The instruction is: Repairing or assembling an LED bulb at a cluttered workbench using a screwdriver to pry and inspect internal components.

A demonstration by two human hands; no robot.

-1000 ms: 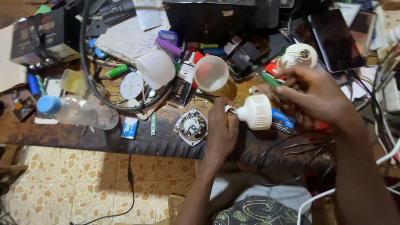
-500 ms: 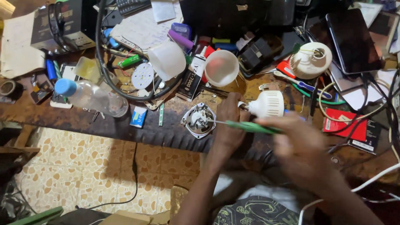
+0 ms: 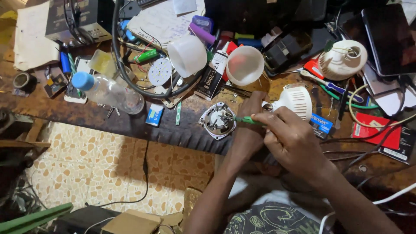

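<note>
A round metal bulb plate point(image 3: 218, 120) lies at the front edge of the worn wooden bench point(image 3: 108, 119). My left hand point(image 3: 250, 113) rests on the bench just right of it, fingers curled against its rim. My right hand point(image 3: 289, 135) grips a green-handled screwdriver point(image 3: 245, 120) whose tip points left onto the plate's centre. A white ribbed bulb body point(image 3: 295, 101) lies behind my hands, partly hidden by them.
Two white bulb domes point(image 3: 187, 55) point(image 3: 245, 65), a round LED disc point(image 3: 159, 72), a clear bottle with a blue cap point(image 3: 106, 91), a black cable loop point(image 3: 130, 82), a second bulb base point(image 3: 342, 59), a dark tablet point(image 3: 390, 37) and red cards point(image 3: 376, 130) crowd the bench. Tiled floor lies below.
My right hand has swung from the right side in to the plate with the screwdriver, and its tip now rests on the plate's centre. The view has shifted slightly.
</note>
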